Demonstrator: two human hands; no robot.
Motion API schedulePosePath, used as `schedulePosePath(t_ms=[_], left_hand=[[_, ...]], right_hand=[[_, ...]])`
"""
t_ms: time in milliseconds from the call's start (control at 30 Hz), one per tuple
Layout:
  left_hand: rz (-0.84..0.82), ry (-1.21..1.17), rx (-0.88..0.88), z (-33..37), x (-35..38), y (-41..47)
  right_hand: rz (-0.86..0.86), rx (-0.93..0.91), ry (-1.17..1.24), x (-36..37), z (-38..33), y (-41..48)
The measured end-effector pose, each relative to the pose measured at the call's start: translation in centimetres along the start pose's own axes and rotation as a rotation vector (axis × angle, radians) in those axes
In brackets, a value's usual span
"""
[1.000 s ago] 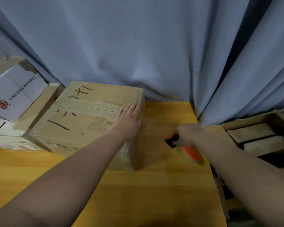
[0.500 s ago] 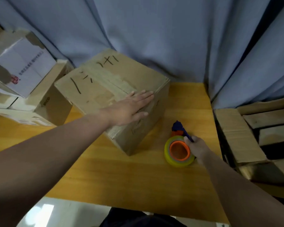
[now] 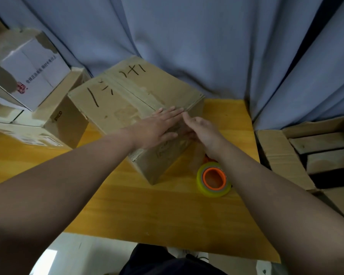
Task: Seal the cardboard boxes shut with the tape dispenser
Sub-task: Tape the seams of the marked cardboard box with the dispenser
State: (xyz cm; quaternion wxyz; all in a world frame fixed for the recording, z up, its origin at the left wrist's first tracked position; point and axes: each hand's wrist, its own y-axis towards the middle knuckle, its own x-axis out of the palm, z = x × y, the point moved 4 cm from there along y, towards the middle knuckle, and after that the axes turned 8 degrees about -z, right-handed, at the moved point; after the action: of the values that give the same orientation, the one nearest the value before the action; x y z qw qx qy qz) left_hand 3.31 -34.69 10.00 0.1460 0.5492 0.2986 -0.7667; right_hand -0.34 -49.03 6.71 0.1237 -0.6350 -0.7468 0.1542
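A: Hands?
B: My left hand [image 3: 157, 129] lies flat on the cardboard box [image 3: 125, 102]; right hand [image 3: 204, 130] loose, empty, at its edge.
A: The tape dispenser [image 3: 213, 178]?
B: On the table [image 3: 147, 205] beside the box, under my wrist. My forearm could knock it off.

There is one view only, worn on the person's head. It looks forward and steeply down at the worktop [image 3: 167, 211] from close above, and the curtain [image 3: 187, 36] closes the far side.
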Motion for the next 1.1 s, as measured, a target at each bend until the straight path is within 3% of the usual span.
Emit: schedulePosePath(t_ms=[367,500,667,800,967,1100], left_hand=[[-0.105,0.073,-0.024,0.1,0.1,-0.2],[-0.105,-0.061,-0.043,0.1,-0.3,-0.1],[0.052,-0.107,-0.216,0.5,0.3,0.3],[0.035,0.0,-0.313,0.5,0.6,0.9],[0.031,0.075,-0.333,0.9,0.7,0.8],[0.027,0.215,-0.482,2.4,0.1,2.0]], right_hand=[[-0.024,-0.022,-0.305,-1.2,-0.6,-0.3],[0.009,-0.037,-0.404,-1.3,-0.7,-0.3],[0.037,-0.083,-0.481,-0.7,0.1,0.8],[0.105,-0.197,-0.469,0.2,1.1,1.5],[0.275,-0.138,-0.748,0.1,3.6,2.8],[0.241,-0.077,-1.088,-0.1,5.0,3.1]])
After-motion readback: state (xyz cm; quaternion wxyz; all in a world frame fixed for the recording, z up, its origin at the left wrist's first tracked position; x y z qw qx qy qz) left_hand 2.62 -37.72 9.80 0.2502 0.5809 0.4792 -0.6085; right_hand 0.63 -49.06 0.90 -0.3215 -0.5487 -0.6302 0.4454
